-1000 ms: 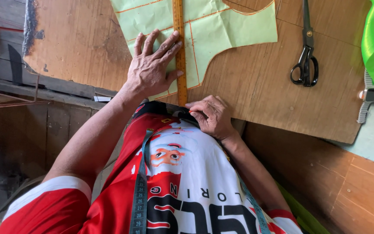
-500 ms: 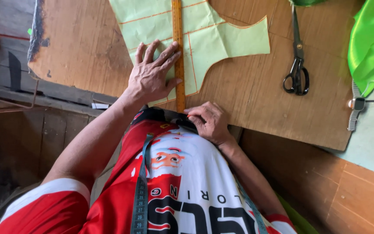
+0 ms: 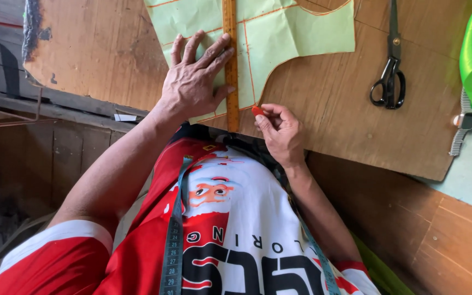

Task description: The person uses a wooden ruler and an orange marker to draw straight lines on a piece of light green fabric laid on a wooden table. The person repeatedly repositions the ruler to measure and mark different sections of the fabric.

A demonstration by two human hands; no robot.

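Left hand (image 3: 195, 82) spread flat, pressing a wooden ruler (image 3: 230, 65) onto pale green fabric (image 3: 296, 30) laid on a brown board (image 3: 329, 109). Right hand (image 3: 281, 130) pinching a small red piece, probably tailor's chalk (image 3: 257, 111), at the ruler's near end beside a drawn orange line. Likely risk: ruler sliding under light pressure, skewing the mark; cloth creeping on the smooth board. Black scissors (image 3: 390, 76) lying well apart to the right. No containers in view. Tape measure (image 3: 171, 246) draped around the neck.
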